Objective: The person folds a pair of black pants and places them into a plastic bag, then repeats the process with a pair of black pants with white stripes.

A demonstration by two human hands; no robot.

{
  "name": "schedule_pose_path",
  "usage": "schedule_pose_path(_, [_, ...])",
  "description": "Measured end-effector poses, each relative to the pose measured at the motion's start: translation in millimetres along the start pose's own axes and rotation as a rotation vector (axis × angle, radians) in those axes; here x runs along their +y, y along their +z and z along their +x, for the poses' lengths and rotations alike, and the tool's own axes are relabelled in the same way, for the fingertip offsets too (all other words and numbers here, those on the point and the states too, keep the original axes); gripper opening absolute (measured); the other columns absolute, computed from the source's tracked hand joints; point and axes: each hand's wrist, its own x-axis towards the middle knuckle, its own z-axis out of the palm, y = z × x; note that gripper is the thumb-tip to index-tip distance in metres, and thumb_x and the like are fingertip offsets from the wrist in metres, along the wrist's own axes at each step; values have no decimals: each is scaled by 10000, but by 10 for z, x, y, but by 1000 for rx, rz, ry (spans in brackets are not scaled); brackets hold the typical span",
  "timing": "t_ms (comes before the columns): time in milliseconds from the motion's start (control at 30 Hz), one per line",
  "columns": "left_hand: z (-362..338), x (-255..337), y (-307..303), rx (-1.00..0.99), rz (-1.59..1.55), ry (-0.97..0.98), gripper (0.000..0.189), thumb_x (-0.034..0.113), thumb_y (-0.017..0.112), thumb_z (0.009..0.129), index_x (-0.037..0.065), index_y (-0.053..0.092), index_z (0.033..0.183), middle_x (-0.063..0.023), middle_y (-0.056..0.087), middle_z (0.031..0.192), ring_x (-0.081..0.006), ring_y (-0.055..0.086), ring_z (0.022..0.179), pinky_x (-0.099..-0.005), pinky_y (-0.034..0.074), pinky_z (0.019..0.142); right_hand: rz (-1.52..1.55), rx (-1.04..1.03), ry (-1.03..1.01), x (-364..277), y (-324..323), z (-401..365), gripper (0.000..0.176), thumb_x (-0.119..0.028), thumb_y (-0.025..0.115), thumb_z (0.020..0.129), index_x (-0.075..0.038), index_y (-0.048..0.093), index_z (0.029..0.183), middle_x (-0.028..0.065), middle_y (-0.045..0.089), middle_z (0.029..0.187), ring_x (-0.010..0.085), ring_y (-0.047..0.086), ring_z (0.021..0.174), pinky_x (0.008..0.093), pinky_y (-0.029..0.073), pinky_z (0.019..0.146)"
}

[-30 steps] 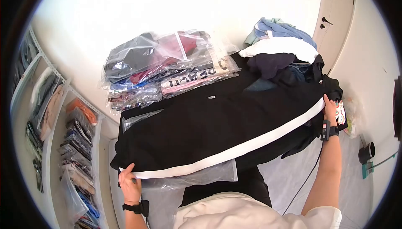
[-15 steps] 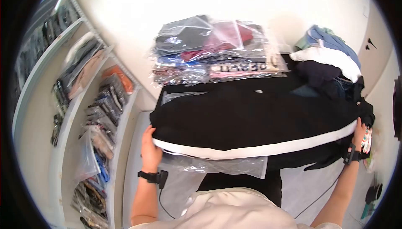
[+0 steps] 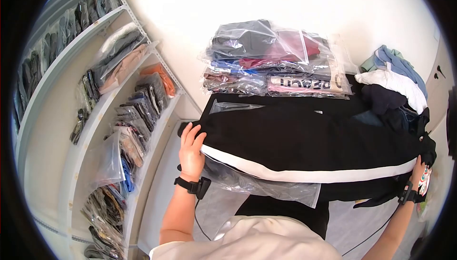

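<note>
Two bare hands work at opposite ends of a long black garment (image 3: 304, 138), which lies stretched out flat from left to right in front of the person. A white stripe (image 3: 304, 175) runs along its near edge. The left hand (image 3: 191, 150) rests at the garment's left end with its fingers (image 3: 194, 135) stretched out and a little apart over the black cloth, the palm open and not closed around anything that shows. The right hand (image 3: 419, 168) is at the far right end, touching the cloth where the stripe finishes. It is small and partly hidden there, so I cannot tell whether it grips the cloth or only presses on it. Each wrist carries a black band: the left band (image 3: 193, 185) has a thin cable hanging from it, and the right band (image 3: 407, 196) sits just below the hand. A clear plastic bag (image 3: 266, 189) lies under the near edge of the garment and sticks out towards the person. A second clear bag (image 3: 234, 106) lies at the garment's far left corner. Beyond the garment stands a stack of bagged clothes (image 3: 276, 65), and to its right a loose pile of clothes (image 3: 392, 81) in blue, white and dark colours. On the left, white shelves (image 3: 62, 131) hold many more bagged garments.
</note>
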Motion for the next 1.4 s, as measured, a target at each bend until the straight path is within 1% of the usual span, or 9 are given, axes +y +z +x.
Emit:
schedule_pose_path(167, [-146, -57, -239, 12, 273, 222, 329, 21, 597, 727, 108, 702, 1027, -29, 625, 1221, -231, 563, 1184, -353, 424, 812, -12, -38, -19, 216, -5, 103, 727, -427, 563, 925, 164, 432, 1328, 279, 501, 1362, 330, 500, 1258, 341, 368, 1048])
schedule_pose_path(300, [-679, -219, -135, -417, 273, 61, 412, -62, 538, 752, 100, 670, 1107, -99, 558, 1316, -289, 473, 1283, -455, 345, 1058, -69, 2, -23, 223, 39, 102, 744, -435, 562, 925, 159, 410, 1347, 287, 490, 1370, 343, 488, 1271, 347, 361, 1058])
schedule_pose_path(567, [-232, 223, -169, -156, -124, -81, 373, -19, 574, 803, 42, 632, 1167, -139, 556, 1324, -348, 450, 1296, -486, 315, 1100, 26, -44, 8, 118, -15, 54, 794, -501, 582, 890, 152, 446, 1322, 293, 505, 1343, 346, 489, 1254, 359, 360, 1049])
schedule_pose_path(767, [-458, 419, 484, -498, -201, 19, 414, 158, 587, 859, 54, 589, 1260, -153, 525, 1376, -324, 438, 1321, -481, 307, 1106, 184, 52, 2, -527, -129, -586, 830, -373, 715, 840, 102, 342, 1409, 198, 490, 1315, 238, 500, 1140, 305, 386, 970])
schedule_pose_path(867, [-440, 427, 422, -490, -272, -13, 371, 110, 584, 846, 32, 610, 1208, -166, 542, 1351, -340, 451, 1306, -475, 322, 1097, 372, -72, 2, -692, -212, -557, 533, -252, 718, 863, 86, 527, 1229, 36, 600, 976, 98, 512, 793, 247, 413, 693])
schedule_pose_path(1000, [-311, 583, 304, -379, -510, -145, 296, -11, 591, 832, -2, 621, 1126, -168, 582, 1286, -329, 510, 1250, -413, 388, 1060, 662, -77, -281, -1966, 36, -1180, 350, -114, 681, 891, 72, 560, 1161, 11, 617, 907, 73, 536, 784, 211, 440, 695])
schedule_pose_path(1167, [-215, 871, 477, -529, -1472, -671, 314, 91, 527, 971, 5, 527, 1273, -125, 581, 1276, -209, 569, 1174, -319, 452, 997, 730, -532, -359, -3411, 439, -2757, 304, -73, 662, 902, -5, 540, 1172, -26, 536, 888, 36, 503, 780, 197, 435, 659])
schedule_pose_path(1333, [-267, 839, 903, -525, -1908, -1128, 556, 496, 350, 1022, 62, 500, 1335, -92, 562, 1322, -262, 544, 1210, -381, 456, 1004, 487, -1433, -1137, -3696, 618, -3745, 557, -152, 645, 905, 15, 425, 1389, 228, 501, 1374, 347, 541, 1220, 384, 439, 1016])
schedule_pose_path(1400, [-274, 756, 938, -380, -2182, -1378, 588, 536, 337, 1010, 84, 493, 1353, -68, 556, 1341, -264, 534, 1219, -417, 443, 1014, 434, -1376, -1051, -3553, 736, -3670, 489, -151, 663, 886, 24, 504, 1315, 217, 555, 1310, 360, 552, 1193, 383, 454, 995])
